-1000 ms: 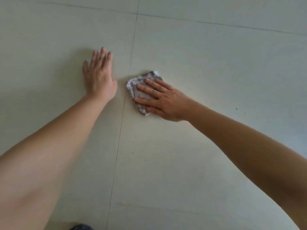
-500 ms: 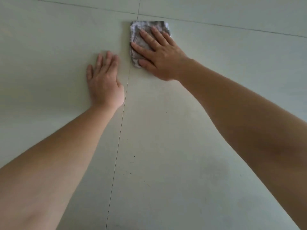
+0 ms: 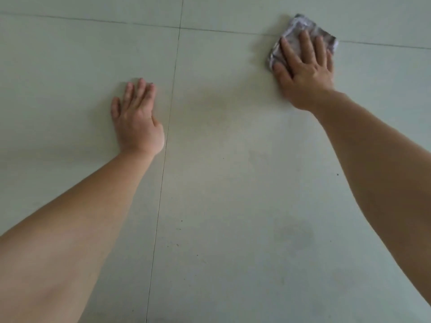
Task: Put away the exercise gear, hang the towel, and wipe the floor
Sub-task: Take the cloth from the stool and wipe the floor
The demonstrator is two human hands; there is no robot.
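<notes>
— Where was the cloth (image 3: 300, 26) just then, relative to the hands?

— In the upper right of the frame, directly under the right hand (image 3: 303, 71). That hand lay flat on top of it, fingers straight and a little spread, pressing it onto the floor (image 3: 233, 159) rather than gripping it. The cloth's far corner lay at the horizontal grout line (image 3: 116, 22) near the top.

— And the left hand (image 3: 137, 120)?

— Left of centre, palm down on the bare tile, fingers straight and close together, holding nothing. I'd judge it was a prop for the body. It sat just left of the vertical grout line (image 3: 168, 127), well apart from the cloth.

— Which way did the cloth run?

— It was a folded pad, tilted, with one corner pointing toward the top of the frame. The hand hid too much of it for me to name a long axis.

— So what did the coming stroke turn on?

— The right arm was already stretched far out, so I'd say the only room lay back toward the bottom of the frame. A dull patch (image 3: 291, 234) in the lower right sat along that line, nearer the right arm than the left.
</notes>
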